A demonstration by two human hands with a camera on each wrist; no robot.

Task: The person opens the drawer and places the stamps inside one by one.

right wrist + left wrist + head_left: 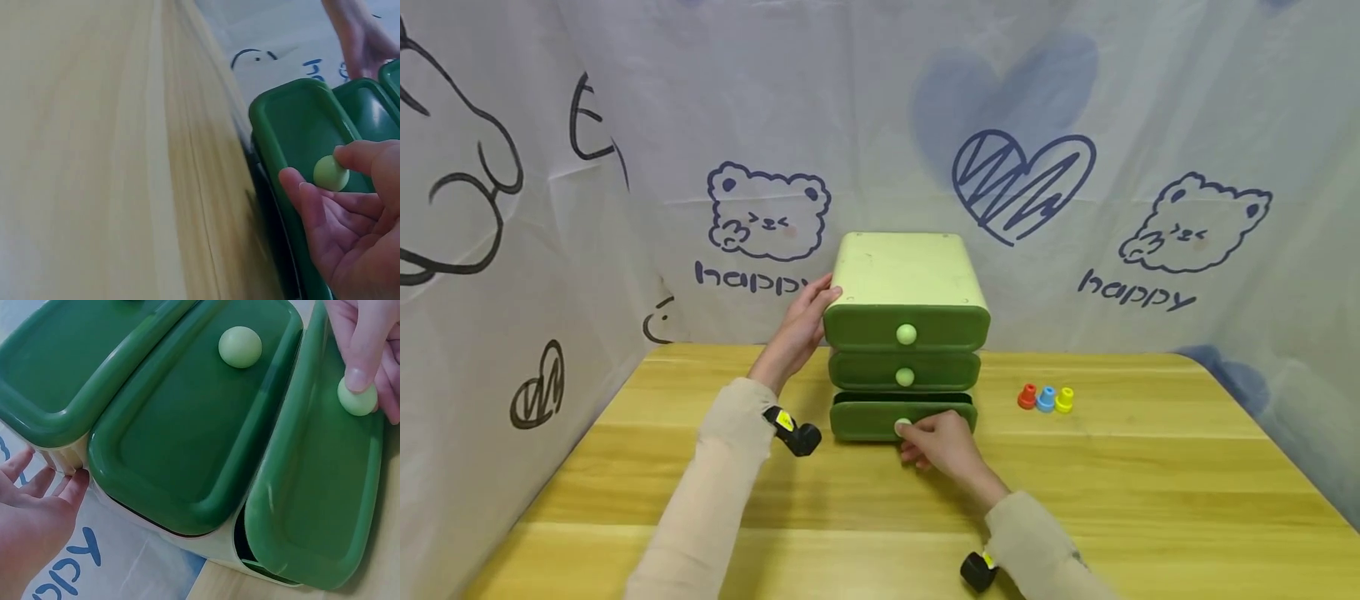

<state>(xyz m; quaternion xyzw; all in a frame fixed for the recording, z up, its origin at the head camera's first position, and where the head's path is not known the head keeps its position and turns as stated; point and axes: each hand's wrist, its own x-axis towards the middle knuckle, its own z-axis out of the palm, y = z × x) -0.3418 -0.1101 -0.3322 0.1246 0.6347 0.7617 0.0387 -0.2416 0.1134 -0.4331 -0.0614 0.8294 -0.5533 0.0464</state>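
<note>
A small drawer cabinet [910,267] with a pale yellow-green body and three dark green drawer fronts stands at the back of the table. Its bottom drawer [861,423] is pulled out slightly, with a dark gap along the top edge. My right hand [946,446] pinches that drawer's round pale green knob [330,175] between thumb and fingers. On the cabinet's left side, my left hand [801,327] touches the body near the top drawer [865,327], its fingers [74,486] fairly straight. The middle drawer [181,444] sits against the cabinet. What lies inside the bottom drawer is hidden.
Three small pegs stand in a row right of the cabinet: red [1027,397], blue [1046,399] and yellow [1064,400]. Behind the wooden table [1150,483] hangs a white curtain [880,125] with printed bears and hearts, also along both sides.
</note>
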